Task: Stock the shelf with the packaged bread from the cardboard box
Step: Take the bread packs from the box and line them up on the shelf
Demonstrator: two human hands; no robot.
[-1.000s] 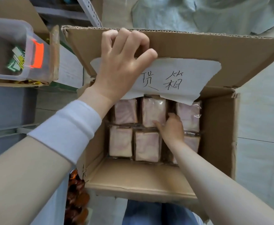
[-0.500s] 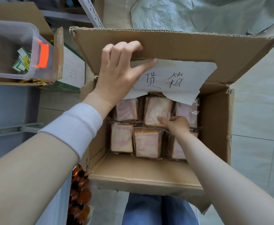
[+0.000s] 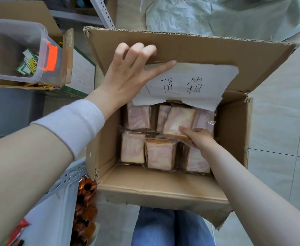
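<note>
since 0.5 s ago 1 bread pack (image 3: 178,119) tilted up from the cardboard box (image 3: 232,132) back row, 12 o'clock; right hand (image 3: 200,140) pinches its near edge. left hand (image 3: 128,75) grips the flap (image 3: 208,48) back. lift straight up, clear of the paper label (image 3: 208,77). right fingertips and lower layers hidden.

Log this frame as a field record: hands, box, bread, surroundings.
left hand: against the far flap of the cardboard box, thumb along the paper label
right hand: inside the box, grips the held bread pack by its near edge
held bread pack: tilted across the back row
other bread packs: upright in rows, in clear film
beside box: clear plastic bin, bottles
</note>
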